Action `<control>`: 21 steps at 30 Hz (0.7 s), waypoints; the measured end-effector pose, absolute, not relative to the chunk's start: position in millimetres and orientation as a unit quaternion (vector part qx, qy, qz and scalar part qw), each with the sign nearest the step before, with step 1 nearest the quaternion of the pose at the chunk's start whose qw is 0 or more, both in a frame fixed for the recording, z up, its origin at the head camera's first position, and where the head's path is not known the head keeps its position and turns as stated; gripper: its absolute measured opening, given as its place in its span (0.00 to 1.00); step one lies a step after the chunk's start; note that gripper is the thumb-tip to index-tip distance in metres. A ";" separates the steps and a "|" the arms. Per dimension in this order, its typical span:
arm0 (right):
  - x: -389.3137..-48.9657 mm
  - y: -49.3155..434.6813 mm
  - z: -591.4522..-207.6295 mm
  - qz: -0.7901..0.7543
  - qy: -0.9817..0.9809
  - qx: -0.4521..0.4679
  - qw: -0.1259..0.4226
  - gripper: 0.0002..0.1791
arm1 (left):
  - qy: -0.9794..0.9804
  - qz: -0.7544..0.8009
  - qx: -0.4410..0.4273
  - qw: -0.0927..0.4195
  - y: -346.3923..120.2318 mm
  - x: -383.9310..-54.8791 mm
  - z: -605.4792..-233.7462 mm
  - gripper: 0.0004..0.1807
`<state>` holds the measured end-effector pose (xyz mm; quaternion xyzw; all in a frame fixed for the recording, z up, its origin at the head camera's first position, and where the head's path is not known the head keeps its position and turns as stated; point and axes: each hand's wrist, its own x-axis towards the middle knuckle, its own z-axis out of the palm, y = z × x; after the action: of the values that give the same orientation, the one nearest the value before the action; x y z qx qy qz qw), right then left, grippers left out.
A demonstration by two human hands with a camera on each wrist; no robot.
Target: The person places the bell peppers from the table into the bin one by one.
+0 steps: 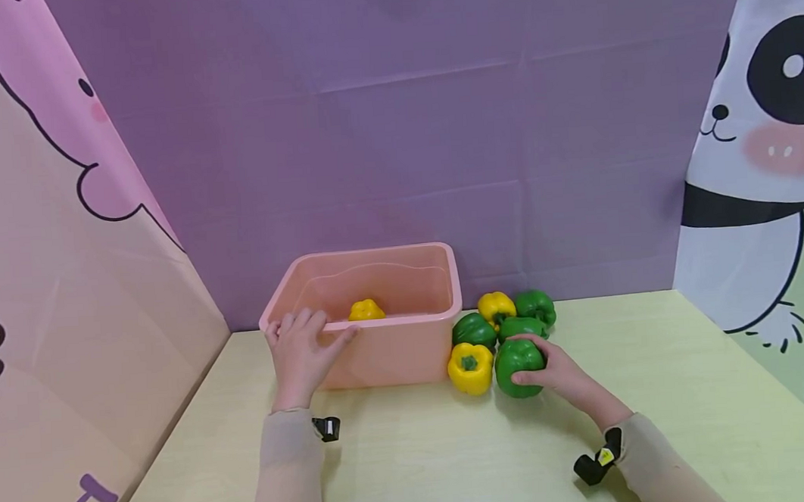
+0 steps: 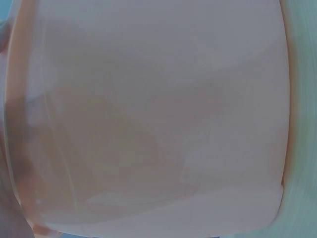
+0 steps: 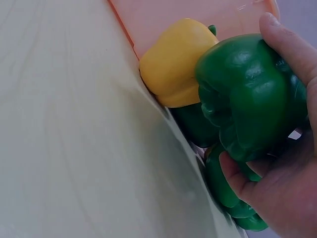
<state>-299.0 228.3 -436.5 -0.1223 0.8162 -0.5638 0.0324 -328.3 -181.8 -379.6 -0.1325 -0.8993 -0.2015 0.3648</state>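
My right hand (image 1: 559,375) holds a green bell pepper (image 1: 519,368), with the thumb on one side and fingers on the other. In the right wrist view that pepper (image 3: 247,94) hangs close over the others. Beside it stands a yellow bell pepper (image 1: 470,370) near the bin's right end. My left hand (image 1: 304,358) grips the front rim of a pink plastic bin (image 1: 387,354), fingers over the edge and thumb along the outside. Inside the bin one yellow bell pepper (image 1: 366,310) shows, partly hidden by the front wall. The bin's wall (image 2: 163,114) fills most of the left wrist view.
Behind the held pepper cluster another yellow pepper (image 1: 496,307) and several green ones, including one at the back (image 1: 536,307). They sit against the bin's right side on a pale wood table (image 1: 413,455). A purple cloth (image 1: 402,130) hangs behind, with printed panels at both sides.
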 end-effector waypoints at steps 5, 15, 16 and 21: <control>-299.8 230.1 -435.5 -0.568 0.811 -0.134 0.029 0.40 | -0.900 -0.202 -0.131 0.362 -181.0 -327.6 -378.7 0.26; -298.3 229.6 -430.2 -0.562 0.816 -0.133 0.017 0.40 | -0.902 -0.199 -0.130 0.361 -181.0 -328.2 -378.9 0.26; -298.1 229.5 -429.7 -0.561 0.817 -0.135 0.015 0.40 | -0.901 -0.199 -0.130 0.362 -180.9 -328.1 -378.9 0.26; -297.7 229.4 -428.6 -0.558 0.819 -0.135 0.011 0.40 | -0.900 -0.196 -0.131 0.367 -180.9 -328.5 -379.1 0.25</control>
<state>-297.7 229.4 -428.6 -0.1355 0.8189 -0.5576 0.0113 -328.5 -180.9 -379.1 -0.1305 -0.8998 -0.1960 0.3674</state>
